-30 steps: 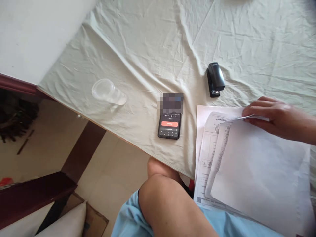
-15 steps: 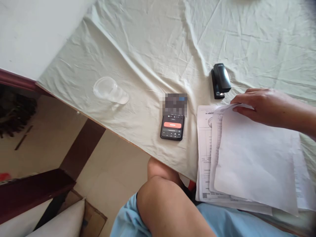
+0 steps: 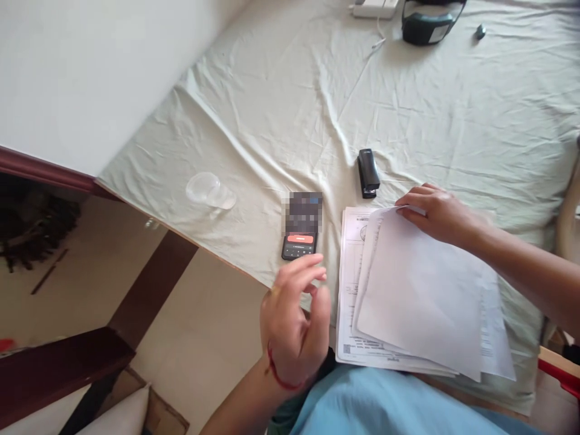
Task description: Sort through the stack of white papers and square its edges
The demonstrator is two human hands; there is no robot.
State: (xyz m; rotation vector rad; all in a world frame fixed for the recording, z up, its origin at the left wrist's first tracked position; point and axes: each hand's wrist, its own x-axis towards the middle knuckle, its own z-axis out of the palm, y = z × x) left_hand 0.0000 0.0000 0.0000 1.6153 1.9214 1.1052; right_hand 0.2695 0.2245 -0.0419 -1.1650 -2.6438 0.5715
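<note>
My right hand (image 3: 435,208) pinches the top left corner of some loose paper sheets (image 3: 421,296), thumb below and fingers above. Their upper face is blank white. Under them lies a stack of printed pages (image 3: 348,284), its left edge showing text and a round stamp. My left hand (image 3: 294,320), with a red string at the wrist, hovers left of the stack, fingers half bent and apart, holding nothing. Just beyond its fingertips rests a phone (image 3: 299,246) with a lit screen and an orange bar. A black stapler (image 3: 368,173) stands above the stack.
A clear plastic cup (image 3: 211,190) lies on its side on the pale tablecloth (image 3: 272,121). Toward the back are a white power strip (image 3: 375,7), a dark strapped device (image 3: 426,27) and a small dark object (image 3: 480,31). The table edge runs diagonally at left.
My left hand has come into view from below, near the phone. The view has shifted, showing more of the table's back. My right hand still pinches the sheets.
</note>
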